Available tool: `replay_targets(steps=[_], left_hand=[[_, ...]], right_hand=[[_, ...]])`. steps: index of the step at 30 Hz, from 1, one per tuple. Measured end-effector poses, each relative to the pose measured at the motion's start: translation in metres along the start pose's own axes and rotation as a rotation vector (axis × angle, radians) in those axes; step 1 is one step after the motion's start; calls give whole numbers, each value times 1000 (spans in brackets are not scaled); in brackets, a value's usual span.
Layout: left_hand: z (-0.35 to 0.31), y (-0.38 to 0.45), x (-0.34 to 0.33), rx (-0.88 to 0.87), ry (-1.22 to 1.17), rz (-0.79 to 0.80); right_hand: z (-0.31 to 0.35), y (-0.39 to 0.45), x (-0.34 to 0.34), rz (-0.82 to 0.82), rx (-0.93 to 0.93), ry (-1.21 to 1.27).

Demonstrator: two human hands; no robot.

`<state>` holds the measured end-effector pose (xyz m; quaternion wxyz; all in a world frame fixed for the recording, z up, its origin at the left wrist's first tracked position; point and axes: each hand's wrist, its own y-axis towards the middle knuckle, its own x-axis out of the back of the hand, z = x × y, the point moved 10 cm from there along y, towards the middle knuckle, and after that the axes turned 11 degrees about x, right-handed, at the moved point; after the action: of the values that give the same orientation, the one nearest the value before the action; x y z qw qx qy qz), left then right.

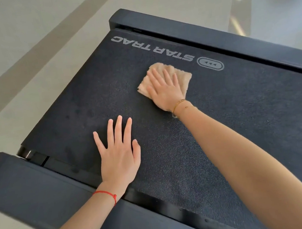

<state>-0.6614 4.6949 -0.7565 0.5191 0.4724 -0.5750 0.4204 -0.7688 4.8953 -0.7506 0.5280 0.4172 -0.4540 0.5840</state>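
Cloth lies under your right hand, fingers flat, near "STAR TRAC" on the belt; your left hand presses spread.

Beige cloth on speckled black belt; red string bracelet.

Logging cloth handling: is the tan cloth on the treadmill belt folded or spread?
Folded: the tan cloth forms a small pad with layered edges under the flat right hand.

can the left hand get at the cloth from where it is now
Probably yes. The left hand lies flat on the treadmill belt with only bare belt between it and the cloth; the right hand covers most of it, though.
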Motion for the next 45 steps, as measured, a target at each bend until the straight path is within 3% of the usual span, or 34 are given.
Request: replay_targets(steps=[4,8,13,19,25,31,34,37,41,45], left_hand=[[1,0,0,0,12,4],[1,-1,0,0,5,-3],[1,-1,2,1,-25,-5],[1,-1,1,7,-26,5],[8,-1,5,38,-112,-4],[23,-2,8,26,-103,20],[39,-5,11,47,-97,26],[50,-6,14,50,-83,43],[64,-8,17,53,-77,46],[67,-12,18,40,-99,40]], right_hand=[[49,-31,-15,1,203,-1],[38,-89,-15,-26,223,-31],[-31,-142,-3,-68,12,16],[-59,-88,4,-105,-262,53],[-4,-59,-8,-27,-58,27],[64,-139,-28,5,268,-52],[65,-181,-33,18,330,-58],[38,-190,-23,-10,259,-21],[-5,-154,-12,-34,21,14],[-5,-114,-13,-37,-142,33]])
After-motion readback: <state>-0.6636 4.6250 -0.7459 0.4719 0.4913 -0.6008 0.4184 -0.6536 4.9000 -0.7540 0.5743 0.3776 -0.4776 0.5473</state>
